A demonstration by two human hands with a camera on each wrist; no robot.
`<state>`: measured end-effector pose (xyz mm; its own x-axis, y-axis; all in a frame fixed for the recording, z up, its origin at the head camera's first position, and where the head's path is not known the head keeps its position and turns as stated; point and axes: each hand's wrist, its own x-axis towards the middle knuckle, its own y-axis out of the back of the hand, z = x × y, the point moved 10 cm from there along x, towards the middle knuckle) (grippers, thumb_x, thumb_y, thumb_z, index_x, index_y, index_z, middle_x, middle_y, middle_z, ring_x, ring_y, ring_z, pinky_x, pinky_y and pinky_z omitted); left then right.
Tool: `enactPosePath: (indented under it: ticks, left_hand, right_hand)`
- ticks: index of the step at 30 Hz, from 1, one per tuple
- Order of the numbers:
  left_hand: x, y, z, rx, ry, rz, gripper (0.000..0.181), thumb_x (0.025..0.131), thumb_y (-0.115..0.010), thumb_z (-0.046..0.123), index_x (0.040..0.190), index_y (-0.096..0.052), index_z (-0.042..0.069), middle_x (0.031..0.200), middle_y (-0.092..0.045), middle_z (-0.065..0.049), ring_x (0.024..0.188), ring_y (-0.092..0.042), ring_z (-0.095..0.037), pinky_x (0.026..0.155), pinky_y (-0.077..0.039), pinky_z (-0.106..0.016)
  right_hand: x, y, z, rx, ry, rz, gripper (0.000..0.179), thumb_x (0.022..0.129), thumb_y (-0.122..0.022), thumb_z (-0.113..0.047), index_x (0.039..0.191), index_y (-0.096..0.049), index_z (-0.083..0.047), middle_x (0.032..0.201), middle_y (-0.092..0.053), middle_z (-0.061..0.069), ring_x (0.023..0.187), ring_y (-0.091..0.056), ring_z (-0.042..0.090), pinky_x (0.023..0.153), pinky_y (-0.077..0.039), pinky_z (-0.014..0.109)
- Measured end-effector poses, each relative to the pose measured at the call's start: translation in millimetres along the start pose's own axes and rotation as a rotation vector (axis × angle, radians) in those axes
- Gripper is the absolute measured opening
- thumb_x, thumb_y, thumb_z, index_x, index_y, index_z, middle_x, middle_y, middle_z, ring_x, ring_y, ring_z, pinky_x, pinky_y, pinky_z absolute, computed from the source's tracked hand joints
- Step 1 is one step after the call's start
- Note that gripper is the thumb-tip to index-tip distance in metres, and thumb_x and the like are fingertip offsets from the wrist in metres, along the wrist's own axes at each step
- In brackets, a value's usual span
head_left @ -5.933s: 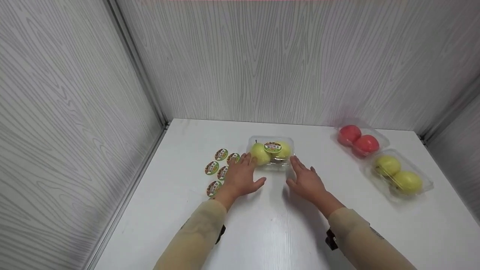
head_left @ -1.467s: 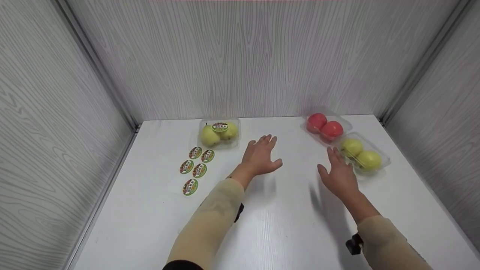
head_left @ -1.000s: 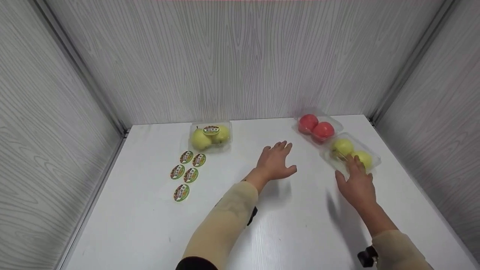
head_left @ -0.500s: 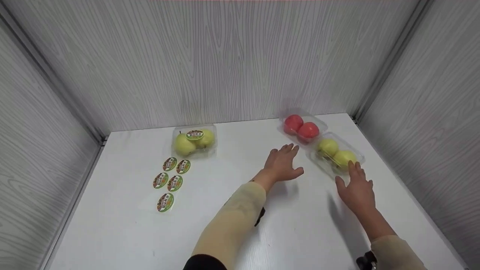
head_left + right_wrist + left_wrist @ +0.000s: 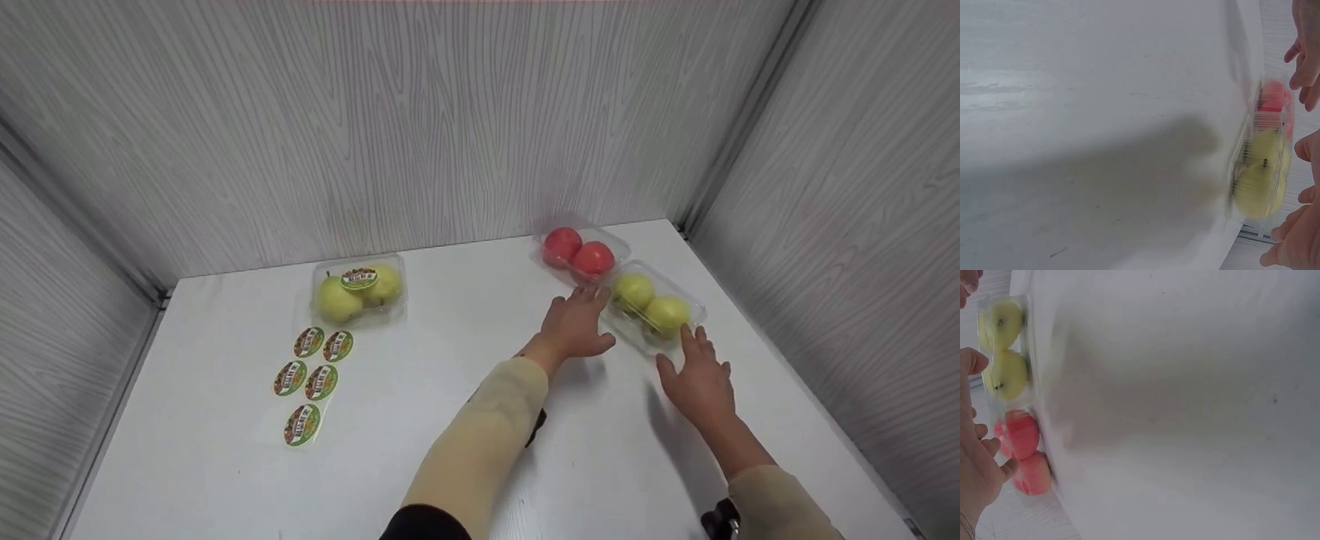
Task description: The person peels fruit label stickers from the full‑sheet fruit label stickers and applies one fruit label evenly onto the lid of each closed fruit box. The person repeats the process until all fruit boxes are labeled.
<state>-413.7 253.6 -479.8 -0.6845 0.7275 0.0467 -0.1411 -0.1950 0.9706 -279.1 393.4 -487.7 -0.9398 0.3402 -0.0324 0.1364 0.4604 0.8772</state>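
Note:
A clear plastic box (image 5: 636, 330) with two yellow-green fruits (image 5: 667, 313) lies at the right of the table, set at a slant. My left hand (image 5: 576, 326) reaches to its left corner, fingers extended and thumb spread. By its near right corner is my right hand (image 5: 701, 382), fingers stretched forward. Whether either hand touches the plastic, I cannot tell. In the left wrist view both yellow-green fruits (image 5: 1012, 374) show beside the left thumb. The right wrist view has the box (image 5: 1261, 169) close to the right fingers (image 5: 1283, 230).
Right behind is another clear box with two red fruits (image 5: 594, 259). At back left stands a third box (image 5: 397, 264) of yellow-green fruits, bearing an oval label (image 5: 359, 279). Several loose oval labels (image 5: 289, 378) lie in front of it. Grey wood-grain walls (image 5: 450, 127) enclose the table.
The labelled box, earlier between both hands, now stands farther back left, behind the loose labels. Both hands have moved right to the slanted box, and the head view has turned right.

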Motion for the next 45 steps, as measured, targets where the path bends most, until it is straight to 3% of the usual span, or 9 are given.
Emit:
enactPosePath:
  ticks: [9, 15, 28, 38, 45]
  left_hand:
    - [13.3, -11.1, 2.9, -0.009, 0.023, -0.060, 0.086, 0.094, -0.063, 0.045, 0.169, -0.029, 0.021, 0.173, -0.029, -0.006, 0.158, -0.031, -0.026, 0.112, -0.043, -0.051]
    - [18.5, -9.6, 6.1, -0.059, 0.034, -0.060, 0.085, 0.094, -0.061, 0.038, 0.170, -0.028, 0.022, 0.175, -0.025, -0.009, 0.159, -0.027, -0.031, 0.113, -0.042, -0.056]
    - [19.8, -19.5, 3.4, -0.056, 0.087, -0.149, 0.087, 0.095, -0.065, 0.041, 0.171, -0.025, 0.027, 0.178, -0.014, -0.004, 0.161, -0.020, -0.030, 0.119, -0.036, -0.057]
    - [-0.5, -5.7, -1.1, -0.049, 0.077, -0.122, 0.084, 0.094, -0.065, 0.039, 0.169, -0.030, 0.028, 0.174, -0.027, -0.004, 0.159, -0.027, -0.032, 0.120, -0.036, -0.053]
    - [-8.8, -9.6, 1.5, -0.007, 0.055, -0.143, 0.082, 0.095, -0.062, 0.042, 0.169, -0.029, 0.031, 0.173, -0.030, -0.001, 0.158, -0.029, -0.029, 0.120, -0.036, -0.049]
  right_hand:
    - [1.9, -4, 0, -0.009, 0.000, 0.001, 0.074, 0.108, -0.052, -0.033, 0.165, -0.023, 0.005, 0.168, -0.013, 0.038, 0.152, -0.019, 0.059, 0.117, -0.011, 0.079]
    - [3.6, -8, 1, -0.024, 0.004, -0.014, 0.074, 0.109, -0.050, -0.035, 0.165, -0.023, 0.004, 0.168, -0.013, 0.038, 0.151, -0.023, 0.058, 0.116, -0.013, 0.080]
    - [3.2, -12, -4, -0.026, 0.029, -0.010, 0.073, 0.109, -0.050, -0.034, 0.162, -0.025, 0.009, 0.166, -0.020, 0.038, 0.146, -0.034, 0.059, 0.113, -0.017, 0.083]
    - [1.6, -18, -10, -0.009, 0.042, -0.038, 0.076, 0.109, -0.050, -0.035, 0.164, -0.021, 0.008, 0.167, -0.017, 0.036, 0.146, -0.032, 0.059, 0.114, -0.014, 0.082]
    - [-5.6, -19, -5, -0.018, 0.056, -0.042, 0.078, 0.110, -0.050, -0.038, 0.162, -0.021, 0.012, 0.165, -0.016, 0.039, 0.144, -0.031, 0.062, 0.111, -0.015, 0.084]
